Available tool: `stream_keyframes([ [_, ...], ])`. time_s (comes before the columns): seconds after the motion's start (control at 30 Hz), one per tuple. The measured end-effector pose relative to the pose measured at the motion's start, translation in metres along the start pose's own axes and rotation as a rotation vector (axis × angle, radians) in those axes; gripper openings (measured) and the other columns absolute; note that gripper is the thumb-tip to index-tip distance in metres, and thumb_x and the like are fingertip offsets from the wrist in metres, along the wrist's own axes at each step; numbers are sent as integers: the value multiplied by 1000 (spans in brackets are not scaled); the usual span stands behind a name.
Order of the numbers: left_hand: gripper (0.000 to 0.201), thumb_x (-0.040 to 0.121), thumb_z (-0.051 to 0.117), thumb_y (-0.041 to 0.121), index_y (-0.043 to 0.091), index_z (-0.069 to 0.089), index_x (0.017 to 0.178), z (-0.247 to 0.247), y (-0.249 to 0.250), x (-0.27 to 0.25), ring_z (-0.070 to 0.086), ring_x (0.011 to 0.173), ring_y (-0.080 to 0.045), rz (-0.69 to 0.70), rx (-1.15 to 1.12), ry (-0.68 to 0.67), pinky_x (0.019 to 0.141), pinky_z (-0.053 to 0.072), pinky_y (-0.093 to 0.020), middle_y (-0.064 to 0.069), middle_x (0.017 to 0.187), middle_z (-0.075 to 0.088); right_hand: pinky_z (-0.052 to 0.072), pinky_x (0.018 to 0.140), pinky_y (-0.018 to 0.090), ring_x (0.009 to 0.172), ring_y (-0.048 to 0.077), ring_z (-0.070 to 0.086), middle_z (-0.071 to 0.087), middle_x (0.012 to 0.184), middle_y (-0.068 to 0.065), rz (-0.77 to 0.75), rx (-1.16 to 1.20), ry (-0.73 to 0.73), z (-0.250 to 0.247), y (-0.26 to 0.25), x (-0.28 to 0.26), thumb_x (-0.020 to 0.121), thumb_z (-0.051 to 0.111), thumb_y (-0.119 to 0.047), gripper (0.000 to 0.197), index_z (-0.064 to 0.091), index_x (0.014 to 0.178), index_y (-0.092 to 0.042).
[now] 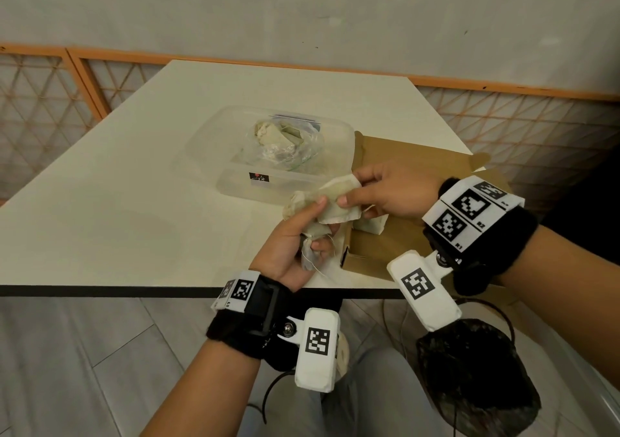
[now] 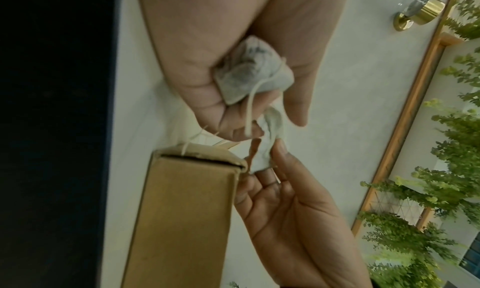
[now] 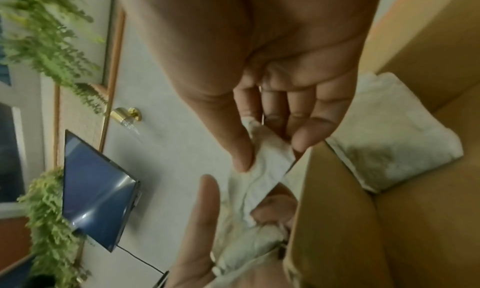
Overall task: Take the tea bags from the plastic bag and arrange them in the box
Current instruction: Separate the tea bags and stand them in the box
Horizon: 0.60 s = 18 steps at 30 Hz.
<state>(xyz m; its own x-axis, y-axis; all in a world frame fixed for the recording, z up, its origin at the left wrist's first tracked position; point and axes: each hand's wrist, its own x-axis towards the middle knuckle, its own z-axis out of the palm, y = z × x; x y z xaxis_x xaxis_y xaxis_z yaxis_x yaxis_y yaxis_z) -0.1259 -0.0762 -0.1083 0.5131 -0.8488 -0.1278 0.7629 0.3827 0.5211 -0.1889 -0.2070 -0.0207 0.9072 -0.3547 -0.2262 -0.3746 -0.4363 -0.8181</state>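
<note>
My left hand (image 1: pixel 303 235) grips a bunch of pale tea bags (image 1: pixel 308 207) just left of the brown cardboard box (image 1: pixel 379 252); in the left wrist view the tea bags (image 2: pixel 249 76) sit crumpled in its curled fingers with strings hanging. My right hand (image 1: pixel 379 191) pinches one tea bag (image 1: pixel 340 190) at the top of that bunch between thumb and fingers; the right wrist view shows the same tea bag (image 3: pixel 270 158) by the box wall (image 3: pixel 335 210). A white tea bag (image 3: pixel 394 132) lies inside the box. The plastic bag (image 1: pixel 285 145) with more tea bags rests in a clear container (image 1: pixel 208 141).
The clear container's lid or second tub (image 1: pixel 241 185) with a dark label lies in front of it. The box's open flap (image 1: pixel 419 158) spreads behind my right hand. The white table (image 1: pixel 117 202) ends at a dark front edge near my wrists.
</note>
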Motion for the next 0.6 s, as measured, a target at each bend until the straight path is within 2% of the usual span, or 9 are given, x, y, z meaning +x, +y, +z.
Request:
stream_keyframes([
  [0.07, 15, 83, 59, 20, 12, 64, 94, 2, 1, 0, 50, 59, -7, -12, -16, 24, 34, 32, -11, -5, 83, 58, 46, 62, 20, 76, 19, 55, 66, 93, 16, -10, 4, 4, -2, -2, 0, 82, 66, -9, 19, 66, 101, -5],
  [0.13, 15, 81, 60, 18, 13, 61, 94, 2, 0, 1, 51, 59, -7, -22, -30, 57, 33, 32, -11, -4, 85, 60, 45, 58, 15, 69, 12, 53, 62, 82, 6, -5, 31, 4, -5, -2, 0, 83, 66, -9, 5, 65, 88, -10],
  [0.23, 10, 79, 61, 16, 14, 61, 89, 3, 0, 1, 47, 65, -5, -24, -40, 69, 33, 32, -10, -2, 85, 60, 47, 58, 13, 65, 7, 56, 63, 76, 0, 2, 63, 12, -11, 0, 0, 83, 66, -9, 8, 65, 78, -15],
  [0.33, 11, 79, 61, 18, 17, 59, 89, 1, 1, 2, 50, 69, -6, -17, -38, 81, 34, 30, -10, -1, 78, 56, 49, 55, 12, 58, 3, 58, 66, 72, -1, -22, -20, 136, -26, -2, -4, 81, 68, -11, 6, 68, 78, -16],
  [0.4, 12, 80, 60, 19, 17, 58, 91, 1, 1, 2, 51, 68, -7, -10, -35, 87, 34, 29, -10, -2, 73, 53, 50, 58, 13, 64, 5, 59, 68, 77, 1, -50, -159, 201, -43, -6, -9, 81, 68, -14, 3, 71, 83, -15],
  [0.43, 12, 80, 60, 19, 17, 58, 91, 1, 1, 2, 51, 67, -7, -12, -36, 86, 34, 30, -10, -2, 72, 53, 49, 59, 14, 67, 6, 60, 69, 81, 1, -58, -259, 204, -52, -7, -11, 82, 68, -17, 7, 72, 87, -13],
  [0.53, 10, 80, 59, 18, 16, 58, 90, 1, 1, 3, 53, 64, -6, -23, -42, 81, 34, 31, -11, -2, 73, 54, 46, 68, 18, 74, 9, 59, 71, 87, 4, -31, -505, 93, -63, -8, -17, 83, 67, -22, 15, 73, 92, -11],
  [0.6, 8, 81, 58, 17, 16, 59, 89, 1, 1, 3, 53, 64, -6, -22, -37, 78, 34, 31, -11, -1, 73, 54, 42, 72, 21, 74, 9, 55, 70, 86, 0, 11, -636, -34, -56, -5, -19, 82, 67, -27, 15, 74, 90, -17],
])
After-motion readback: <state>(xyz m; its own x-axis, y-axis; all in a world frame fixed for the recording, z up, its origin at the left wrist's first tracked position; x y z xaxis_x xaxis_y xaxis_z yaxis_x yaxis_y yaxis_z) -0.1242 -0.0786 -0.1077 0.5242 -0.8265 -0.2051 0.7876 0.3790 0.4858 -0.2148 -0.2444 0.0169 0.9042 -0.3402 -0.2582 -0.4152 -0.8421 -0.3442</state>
